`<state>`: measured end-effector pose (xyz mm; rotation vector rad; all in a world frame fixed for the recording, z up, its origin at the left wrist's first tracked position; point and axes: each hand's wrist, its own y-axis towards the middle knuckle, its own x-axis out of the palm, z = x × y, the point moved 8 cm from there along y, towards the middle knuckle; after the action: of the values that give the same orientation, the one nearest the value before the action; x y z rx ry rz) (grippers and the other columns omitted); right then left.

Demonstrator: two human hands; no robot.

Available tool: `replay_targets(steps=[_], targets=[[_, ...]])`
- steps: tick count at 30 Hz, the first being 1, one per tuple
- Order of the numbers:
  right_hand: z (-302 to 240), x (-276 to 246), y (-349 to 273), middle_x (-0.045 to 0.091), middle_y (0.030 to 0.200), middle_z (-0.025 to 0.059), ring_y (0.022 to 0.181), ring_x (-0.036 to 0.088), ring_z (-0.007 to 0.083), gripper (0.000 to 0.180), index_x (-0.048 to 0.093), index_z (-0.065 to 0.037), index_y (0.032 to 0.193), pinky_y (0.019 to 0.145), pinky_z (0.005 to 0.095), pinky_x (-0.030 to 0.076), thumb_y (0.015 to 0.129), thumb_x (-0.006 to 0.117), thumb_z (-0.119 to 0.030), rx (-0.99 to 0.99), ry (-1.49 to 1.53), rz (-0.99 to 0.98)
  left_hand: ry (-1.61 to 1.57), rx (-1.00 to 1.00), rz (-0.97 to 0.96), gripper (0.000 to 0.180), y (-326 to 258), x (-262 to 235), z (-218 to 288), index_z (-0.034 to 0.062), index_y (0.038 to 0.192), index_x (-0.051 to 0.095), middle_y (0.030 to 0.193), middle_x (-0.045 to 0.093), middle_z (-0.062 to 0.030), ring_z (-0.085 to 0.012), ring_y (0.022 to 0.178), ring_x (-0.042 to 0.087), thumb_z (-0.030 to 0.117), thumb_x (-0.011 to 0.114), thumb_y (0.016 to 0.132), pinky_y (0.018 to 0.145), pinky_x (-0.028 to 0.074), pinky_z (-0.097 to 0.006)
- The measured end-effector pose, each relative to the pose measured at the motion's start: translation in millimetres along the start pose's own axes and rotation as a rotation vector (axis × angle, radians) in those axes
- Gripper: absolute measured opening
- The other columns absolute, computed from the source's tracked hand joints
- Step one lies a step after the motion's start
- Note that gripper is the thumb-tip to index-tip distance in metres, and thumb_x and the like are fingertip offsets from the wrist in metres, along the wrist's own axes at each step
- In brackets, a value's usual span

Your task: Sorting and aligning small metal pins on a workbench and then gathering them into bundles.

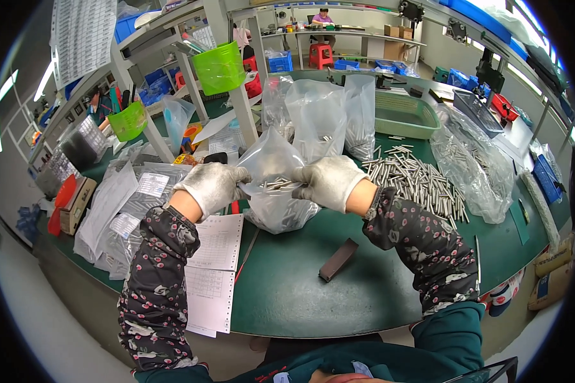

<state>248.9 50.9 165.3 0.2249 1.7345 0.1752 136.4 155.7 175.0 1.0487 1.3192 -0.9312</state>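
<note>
A clear plastic bag (pixel 278 216) with metal pins inside is stretched between my two gloved hands above the green table. My left hand (pixel 211 186) pinches the left side of its mouth, and my right hand (pixel 331 182) grips the right side. Several grey pins (pixel 278 184) show through the opening between my fingers. To the right of my right hand lies a large loose pile of metal pins (pixel 421 182). Behind the held bag stand taller plastic bags (pixel 316 115), with pins at the bottom. A dark brown block (pixel 338 260) rests on the table nearer to me.
Printed sheets (pixel 212 274) lie beside my left forearm. Filled, labelled bags (pixel 134 204) are heaped at the left. A green tray (pixel 402 116) sits behind the pile, and a large plastic bag (pixel 476 166) lies right of it. Green bins (pixel 218 69) hang on the frame.
</note>
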Motion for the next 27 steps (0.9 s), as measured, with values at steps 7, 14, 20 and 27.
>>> replay_targets(steps=[7,14,20,27], targets=[[34.0,-16.9,23.1,0.064,0.071,0.0123,0.069,0.062,0.0341,0.019,0.067,-0.014,0.081,0.062,0.0437,0.048,0.081,0.062,-0.033,0.052,-0.066,0.242,0.193,-0.166,0.498,0.009,12.9,-12.6,-27.5,0.0177,0.082,0.067,0.076,0.067,-0.0059,-0.0243,0.070,0.066,0.016,0.059,0.077,0.061,0.053,-0.036],[31.6,-39.6,39.1,0.066,0.081,0.0140,0.079,0.063,0.0348,0.023,0.066,-0.012,0.086,0.070,0.0455,0.049,0.084,0.056,-0.033,0.138,-0.137,0.144,0.127,-0.263,0.433,0.017,40.0,-23.8,-50.2,0.0194,0.095,0.067,0.083,0.068,-0.0064,-0.0273,0.078,0.065,0.027,0.058,0.084,0.067,0.053,-0.038],[34.9,-26.6,32.1,0.066,0.081,0.0140,0.080,0.063,0.0347,0.024,0.066,-0.011,0.088,0.070,0.0455,0.049,0.085,0.054,-0.032,0.159,-0.110,0.087,0.078,-0.137,0.407,0.023,49.4,-10.3,-63.5,0.0216,0.105,0.066,0.092,0.067,-0.0084,-0.0279,0.085,0.064,0.029,0.058,0.084,0.072,0.051,-0.039],[19.2,-37.4,1.4,0.065,0.073,0.0133,0.071,0.063,0.0326,0.036,0.055,-0.013,0.118,0.064,0.0434,0.049,0.084,0.056,-0.025,0.113,-0.109,0.163,0.008,-0.093,0.407,0.030,25.5,-24.8,-40.9,0.0132,0.113,0.061,0.098,0.067,-0.0081,-0.0267,0.086,0.065,0.013,0.061,0.083,0.076,0.051,-0.035]])
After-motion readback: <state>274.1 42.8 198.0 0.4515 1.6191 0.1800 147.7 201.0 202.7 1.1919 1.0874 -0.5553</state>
